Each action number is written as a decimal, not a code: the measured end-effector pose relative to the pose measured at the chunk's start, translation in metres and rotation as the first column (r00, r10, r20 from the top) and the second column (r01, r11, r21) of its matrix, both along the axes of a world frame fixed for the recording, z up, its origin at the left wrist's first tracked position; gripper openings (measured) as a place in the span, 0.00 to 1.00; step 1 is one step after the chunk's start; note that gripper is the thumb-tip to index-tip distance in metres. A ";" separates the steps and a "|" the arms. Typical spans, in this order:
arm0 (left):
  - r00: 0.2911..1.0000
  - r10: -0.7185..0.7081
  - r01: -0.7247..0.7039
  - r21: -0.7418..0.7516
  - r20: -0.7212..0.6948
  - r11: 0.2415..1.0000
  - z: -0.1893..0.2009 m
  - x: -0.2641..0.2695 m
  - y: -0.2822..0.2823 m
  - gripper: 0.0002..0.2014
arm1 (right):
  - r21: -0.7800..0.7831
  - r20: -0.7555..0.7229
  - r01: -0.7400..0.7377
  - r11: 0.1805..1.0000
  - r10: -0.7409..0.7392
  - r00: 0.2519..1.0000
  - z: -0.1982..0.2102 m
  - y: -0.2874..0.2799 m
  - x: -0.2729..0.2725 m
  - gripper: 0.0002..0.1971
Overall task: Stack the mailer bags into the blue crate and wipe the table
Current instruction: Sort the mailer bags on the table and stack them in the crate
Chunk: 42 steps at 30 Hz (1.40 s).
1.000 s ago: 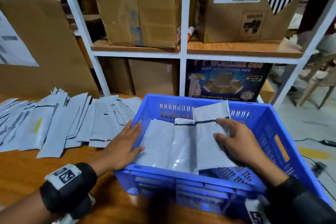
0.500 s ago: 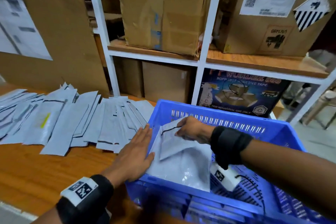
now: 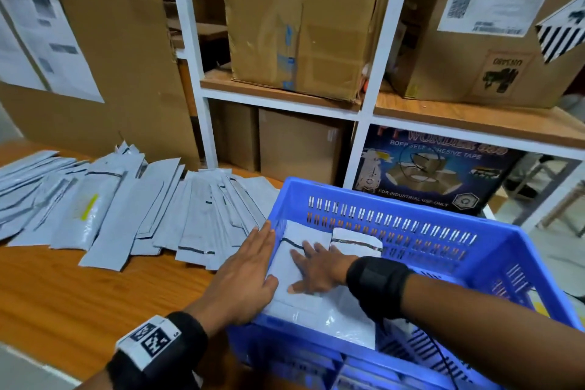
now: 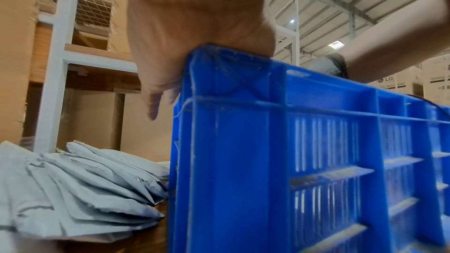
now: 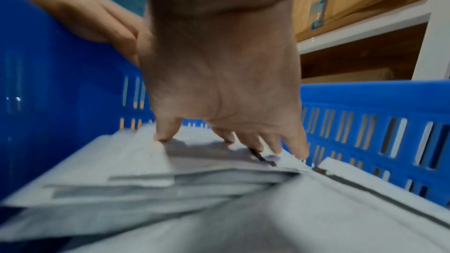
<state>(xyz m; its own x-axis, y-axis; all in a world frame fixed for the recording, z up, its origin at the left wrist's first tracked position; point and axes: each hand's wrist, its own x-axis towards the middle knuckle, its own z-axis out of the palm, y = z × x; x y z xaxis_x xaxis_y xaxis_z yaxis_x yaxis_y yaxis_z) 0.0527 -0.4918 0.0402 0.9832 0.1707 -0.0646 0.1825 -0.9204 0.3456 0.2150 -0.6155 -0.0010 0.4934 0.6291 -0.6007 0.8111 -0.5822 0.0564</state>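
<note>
Behind both hands stands a white shelf frame (image 3: 364,149) loaded with cardboard boxes (image 3: 300,25); two large ones sit on its upper board, two plainer ones in the bay below, and one dark printed tape carton (image 3: 421,174) stands just beyond the far wall of the blue crate (image 3: 474,250). A flat cardboard sheet (image 3: 120,66) with printed papers stuck on it leans up beyond the left hand (image 3: 243,285); nothing lies between that hand and the loose mailer bags on the table (image 3: 133,218), which fan out in one overlapping spread to its left on the wooden table (image 3: 79,291), too many and too overlapped to count.

The left hand is flat with straight fingers, laid along the crate's left rim; in the left wrist view the palm (image 4: 194,26) rests on the crate's corner (image 4: 243,141), with the loose bags (image 4: 85,189) low beside the crate wall. The right hand (image 3: 316,269) reaches across inside the crate, its forearm crossing over the near right wall; its fingers are spread and straight, pressing down on the mailer bags in the crate (image 3: 316,310); in the right wrist view the fingertips (image 5: 168,132) touch the top bag of the pile (image 5: 219,189); several layered edges show there, though motion blur prevents a count. One smaller bag (image 3: 357,241) lies just beyond the right hand, against the crate's far wall.
</note>
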 end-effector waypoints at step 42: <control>0.968 -0.030 0.044 -0.049 0.247 0.998 -0.007 -0.005 0.000 0.27 | 0.572 0.027 0.445 0.689 -0.558 0.830 0.046 -0.089 -0.149 0.34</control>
